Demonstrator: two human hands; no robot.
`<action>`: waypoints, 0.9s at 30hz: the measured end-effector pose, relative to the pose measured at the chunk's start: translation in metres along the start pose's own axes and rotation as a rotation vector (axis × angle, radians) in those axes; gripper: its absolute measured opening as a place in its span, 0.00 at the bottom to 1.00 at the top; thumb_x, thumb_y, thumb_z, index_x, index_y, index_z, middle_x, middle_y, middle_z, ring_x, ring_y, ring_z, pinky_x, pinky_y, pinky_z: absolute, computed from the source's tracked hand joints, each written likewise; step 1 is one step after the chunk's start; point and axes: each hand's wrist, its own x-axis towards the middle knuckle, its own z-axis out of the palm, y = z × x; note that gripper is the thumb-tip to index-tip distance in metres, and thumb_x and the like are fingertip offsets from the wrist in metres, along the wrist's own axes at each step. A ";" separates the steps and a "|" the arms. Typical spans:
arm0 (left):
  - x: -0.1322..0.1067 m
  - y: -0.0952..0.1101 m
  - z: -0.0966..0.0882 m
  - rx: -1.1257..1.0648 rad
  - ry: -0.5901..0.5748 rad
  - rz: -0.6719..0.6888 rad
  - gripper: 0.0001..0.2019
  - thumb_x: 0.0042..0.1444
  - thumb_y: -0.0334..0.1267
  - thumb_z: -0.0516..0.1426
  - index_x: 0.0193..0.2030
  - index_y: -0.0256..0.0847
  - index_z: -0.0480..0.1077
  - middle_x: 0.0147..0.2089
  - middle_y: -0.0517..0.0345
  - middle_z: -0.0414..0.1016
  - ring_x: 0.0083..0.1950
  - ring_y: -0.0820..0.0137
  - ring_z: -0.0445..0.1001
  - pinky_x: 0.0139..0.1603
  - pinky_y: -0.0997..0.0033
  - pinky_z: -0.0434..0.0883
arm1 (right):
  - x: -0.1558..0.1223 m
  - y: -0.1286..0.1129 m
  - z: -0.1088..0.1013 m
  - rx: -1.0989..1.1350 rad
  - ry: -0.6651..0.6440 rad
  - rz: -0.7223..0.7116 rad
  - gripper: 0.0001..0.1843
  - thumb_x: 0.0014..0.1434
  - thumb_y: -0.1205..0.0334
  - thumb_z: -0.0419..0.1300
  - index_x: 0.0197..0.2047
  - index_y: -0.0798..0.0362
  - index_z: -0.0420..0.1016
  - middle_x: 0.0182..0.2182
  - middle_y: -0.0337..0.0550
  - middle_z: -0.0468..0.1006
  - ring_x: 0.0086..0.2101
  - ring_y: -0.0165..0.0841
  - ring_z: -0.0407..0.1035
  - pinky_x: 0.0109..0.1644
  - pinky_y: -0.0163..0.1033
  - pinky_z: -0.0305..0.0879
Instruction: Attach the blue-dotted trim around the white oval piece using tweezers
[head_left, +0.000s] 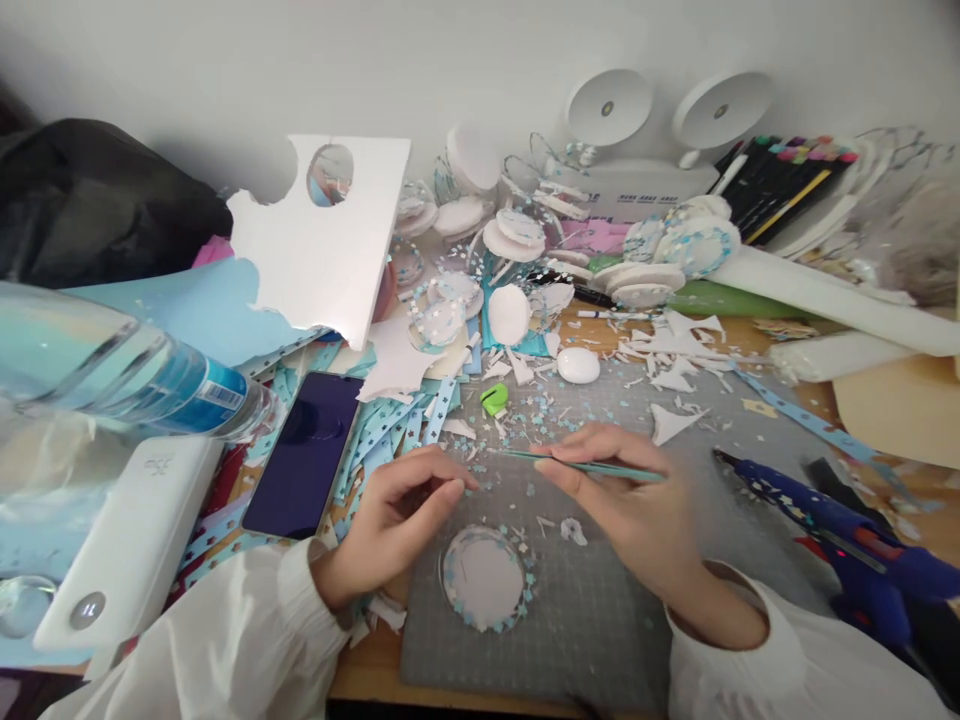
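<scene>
My right hand (626,500) grips a pair of teal tweezers (600,466), whose tips point left over scattered small blue and white stars (517,430). To the left, my left hand (409,510) is curled, with thumb and forefinger drawn close together. Whatever may be between those fingertips is too small to make out. Below and between both hands, a round white disc (484,578) lies on the grey cutting mat (585,620). Blue and white stars run around its edge, densest on the right and bottom. A small crumpled scrap (574,531) lies right of the disc.
On the left are a phone (304,455), a white power bank (131,540) and a water bottle (150,360). A blue glue gun (840,540) lies at the right. Behind stand star-trimmed discs (514,235), a cut white board (330,240) and a two-headed lamp (607,108).
</scene>
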 end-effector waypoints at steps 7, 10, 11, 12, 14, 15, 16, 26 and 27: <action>0.000 -0.005 0.001 -0.415 -0.106 -0.244 0.21 0.62 0.48 0.55 0.22 0.36 0.71 0.21 0.62 0.58 0.24 0.75 0.55 0.26 0.72 0.54 | -0.005 -0.035 0.009 -0.595 -0.260 -0.897 0.08 0.59 0.71 0.59 0.40 0.51 0.77 0.39 0.44 0.84 0.30 0.33 0.76 0.30 0.40 0.70; -0.002 -0.005 0.002 -0.505 -0.161 -0.300 0.25 0.58 0.52 0.57 0.16 0.37 0.62 0.19 0.63 0.55 0.23 0.76 0.52 0.25 0.72 0.51 | -0.013 -0.035 0.022 -0.690 -0.282 -1.017 0.10 0.62 0.69 0.55 0.39 0.48 0.77 0.38 0.43 0.84 0.30 0.33 0.75 0.26 0.39 0.67; -0.002 -0.005 0.003 -0.517 -0.168 -0.323 0.25 0.57 0.53 0.58 0.17 0.37 0.61 0.19 0.64 0.54 0.22 0.76 0.51 0.24 0.72 0.50 | -0.015 -0.033 0.026 -0.690 -0.280 -1.017 0.11 0.62 0.69 0.55 0.39 0.47 0.76 0.37 0.42 0.84 0.30 0.32 0.74 0.25 0.39 0.66; -0.003 -0.005 0.003 -0.529 -0.169 -0.345 0.25 0.56 0.53 0.59 0.17 0.37 0.61 0.19 0.64 0.53 0.22 0.77 0.50 0.24 0.73 0.49 | -0.017 -0.031 0.029 -0.684 -0.279 -1.007 0.10 0.62 0.69 0.55 0.38 0.46 0.76 0.36 0.41 0.84 0.30 0.32 0.74 0.24 0.38 0.64; -0.004 -0.004 0.003 -0.560 -0.161 -0.374 0.25 0.55 0.54 0.59 0.18 0.37 0.61 0.19 0.65 0.52 0.22 0.77 0.49 0.23 0.73 0.48 | -0.020 -0.027 0.033 -0.671 -0.268 -0.981 0.09 0.62 0.69 0.56 0.37 0.45 0.75 0.36 0.40 0.84 0.30 0.32 0.73 0.23 0.38 0.63; -0.004 -0.004 0.003 -0.580 -0.156 -0.381 0.24 0.54 0.54 0.59 0.18 0.37 0.61 0.19 0.65 0.52 0.22 0.77 0.49 0.23 0.73 0.48 | -0.020 -0.025 0.034 -0.673 -0.262 -0.976 0.09 0.62 0.68 0.56 0.37 0.45 0.75 0.37 0.40 0.84 0.30 0.32 0.73 0.23 0.38 0.62; -0.004 -0.004 0.003 -0.603 -0.152 -0.384 0.24 0.54 0.54 0.59 0.19 0.37 0.61 0.19 0.65 0.53 0.22 0.78 0.48 0.23 0.73 0.48 | -0.021 -0.025 0.035 -0.682 -0.255 -0.984 0.08 0.62 0.68 0.57 0.36 0.45 0.75 0.38 0.41 0.84 0.30 0.32 0.73 0.24 0.38 0.63; 0.001 -0.009 0.006 -0.881 0.030 -0.486 0.17 0.49 0.44 0.64 0.20 0.37 0.65 0.20 0.65 0.55 0.23 0.78 0.53 0.24 0.76 0.57 | -0.017 -0.027 0.041 -0.527 -0.368 -0.712 0.12 0.60 0.73 0.52 0.42 0.55 0.74 0.41 0.50 0.80 0.37 0.37 0.72 0.39 0.43 0.70; 0.001 -0.011 0.005 -0.865 0.049 -0.476 0.16 0.49 0.44 0.64 0.21 0.37 0.67 0.20 0.64 0.56 0.23 0.78 0.55 0.24 0.76 0.58 | -0.016 -0.027 0.039 -0.460 -0.415 -0.654 0.13 0.60 0.74 0.52 0.45 0.54 0.73 0.44 0.50 0.78 0.41 0.37 0.72 0.43 0.44 0.70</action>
